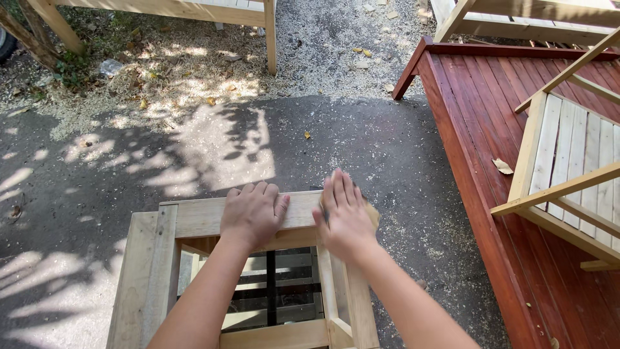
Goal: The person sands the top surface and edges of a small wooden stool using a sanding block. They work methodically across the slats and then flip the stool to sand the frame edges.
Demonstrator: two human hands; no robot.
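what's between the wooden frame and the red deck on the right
In the head view, only a strip of dark pavement dusted with sawdust separates the wooden frame from the red deck.

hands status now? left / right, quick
Left hand: open, palm flat on the top rail of the bare wooden frame, gripping nothing.
Right hand: fingers extended, pressing a tan sheet onto the frame's corner; blurred.

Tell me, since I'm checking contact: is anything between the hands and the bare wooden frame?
The left hand lies flat on the wooden frame top rail with nothing between. Under the right hand, a thin tan piece, possibly sandpaper, shows at the frame's corner; it is blurred.
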